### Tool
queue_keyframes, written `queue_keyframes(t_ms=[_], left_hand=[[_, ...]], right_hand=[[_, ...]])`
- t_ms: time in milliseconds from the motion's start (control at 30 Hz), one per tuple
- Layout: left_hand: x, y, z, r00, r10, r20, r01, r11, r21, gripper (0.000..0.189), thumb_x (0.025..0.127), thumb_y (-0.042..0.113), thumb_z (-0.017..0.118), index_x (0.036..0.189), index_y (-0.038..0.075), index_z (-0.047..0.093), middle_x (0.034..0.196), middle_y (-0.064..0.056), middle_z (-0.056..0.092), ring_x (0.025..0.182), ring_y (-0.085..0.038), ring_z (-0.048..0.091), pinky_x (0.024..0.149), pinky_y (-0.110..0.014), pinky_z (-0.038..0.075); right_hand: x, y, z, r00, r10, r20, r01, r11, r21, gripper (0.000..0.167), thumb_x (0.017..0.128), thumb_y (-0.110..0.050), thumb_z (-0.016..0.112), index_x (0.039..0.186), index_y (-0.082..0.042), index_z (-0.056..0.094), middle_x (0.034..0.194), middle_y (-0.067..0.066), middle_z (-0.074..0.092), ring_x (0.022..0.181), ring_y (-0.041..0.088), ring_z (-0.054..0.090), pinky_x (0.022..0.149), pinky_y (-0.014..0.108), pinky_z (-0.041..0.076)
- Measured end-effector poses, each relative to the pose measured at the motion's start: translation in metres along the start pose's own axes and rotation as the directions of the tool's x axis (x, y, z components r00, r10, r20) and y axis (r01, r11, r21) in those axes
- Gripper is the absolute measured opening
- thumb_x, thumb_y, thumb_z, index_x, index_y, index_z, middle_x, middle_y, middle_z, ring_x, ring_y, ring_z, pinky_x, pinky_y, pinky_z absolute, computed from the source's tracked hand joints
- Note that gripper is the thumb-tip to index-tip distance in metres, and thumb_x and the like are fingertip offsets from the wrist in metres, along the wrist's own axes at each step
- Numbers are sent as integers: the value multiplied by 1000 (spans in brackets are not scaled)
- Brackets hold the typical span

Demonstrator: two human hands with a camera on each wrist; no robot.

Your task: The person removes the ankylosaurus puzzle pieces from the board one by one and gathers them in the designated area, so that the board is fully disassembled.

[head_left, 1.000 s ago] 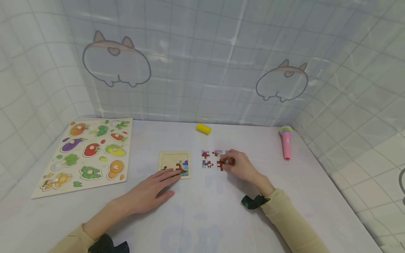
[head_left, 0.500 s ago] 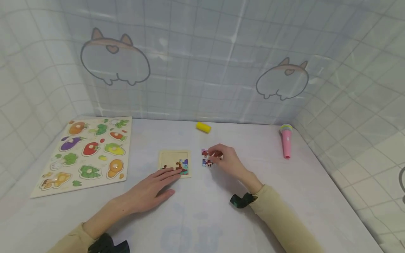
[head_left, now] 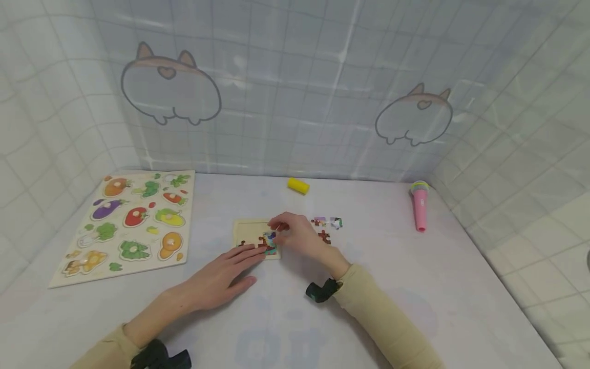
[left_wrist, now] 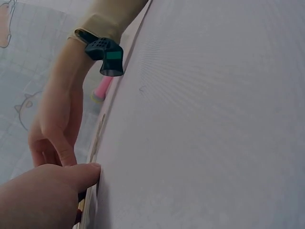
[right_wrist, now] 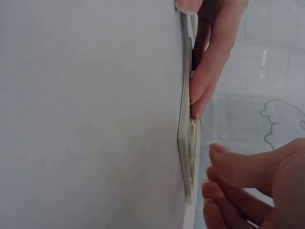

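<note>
A shallow wooden puzzle tray (head_left: 251, 228) lies flat on the table, with a few jigsaw pieces (head_left: 269, 246) along its near right part. My left hand (head_left: 221, 279) rests its outstretched fingers on the tray's near edge; they hide part of it. Over the tray's right side hovers my right hand (head_left: 297, 236), thumb and fingers curled towards each other. In the right wrist view the thumb (right_wrist: 252, 167) is close to the fingertips, above the tray (right_wrist: 186, 138); no piece is clearly visible there. Several loose jigsaw pieces (head_left: 324, 237) lie to the right of the hand.
A large vegetable peg board (head_left: 152, 230) lies at the left. Towards the back wall sits a yellow cylinder (head_left: 298, 185), and a pink toy microphone (head_left: 420, 207) lies at the far right. Tiled-pattern cloth walls enclose the table's back and sides.
My right hand has moved left from the loose pieces to above the tray's right side, uncovering the right-hand pieces. My left hand keeps its place on the tray.
</note>
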State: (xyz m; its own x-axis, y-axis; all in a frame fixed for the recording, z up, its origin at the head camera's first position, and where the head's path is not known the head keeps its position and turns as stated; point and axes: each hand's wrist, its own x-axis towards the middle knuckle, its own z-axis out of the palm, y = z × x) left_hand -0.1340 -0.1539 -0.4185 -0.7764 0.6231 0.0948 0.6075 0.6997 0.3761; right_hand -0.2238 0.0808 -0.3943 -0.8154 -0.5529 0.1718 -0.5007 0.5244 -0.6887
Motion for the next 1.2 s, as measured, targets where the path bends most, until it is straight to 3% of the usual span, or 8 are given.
queue_keyframes(t_ms=[300, 600, 1200], left_hand=[[1, -2, 3, 1000, 22, -16, -22, 1000, 13, 53, 103, 37, 55, 151, 16, 46, 159, 2, 39, 148, -31, 32, 117, -53, 33], [1, -2, 3, 1000, 16, -19, -16, 1000, 13, 54, 102, 37, 56, 151, 17, 46, 159, 3, 40, 149, -28, 33, 118, -52, 33], [1, -3, 3, 1000, 23, -19, -22, 1000, 19, 55, 102, 38, 56, 152, 17, 45, 159, 3, 40, 149, -28, 32, 118, -53, 33]], right_hand=[[-3, 8, 8, 998, -26, 59, 34, 990, -134, 31, 90, -11, 74, 119, -4, 69, 111, 9, 66, 97, 22, 57, 84, 30, 47], [-2, 9, 11, 996, -70, 51, 79, 975, -206, 31, 91, -10, 74, 121, -7, 69, 113, 7, 64, 97, 20, 52, 84, 30, 45], [-5, 6, 14, 994, 6, 106, 21, 966, -258, 34, 95, -13, 67, 129, -13, 65, 123, 6, 56, 103, 21, 44, 86, 32, 42]])
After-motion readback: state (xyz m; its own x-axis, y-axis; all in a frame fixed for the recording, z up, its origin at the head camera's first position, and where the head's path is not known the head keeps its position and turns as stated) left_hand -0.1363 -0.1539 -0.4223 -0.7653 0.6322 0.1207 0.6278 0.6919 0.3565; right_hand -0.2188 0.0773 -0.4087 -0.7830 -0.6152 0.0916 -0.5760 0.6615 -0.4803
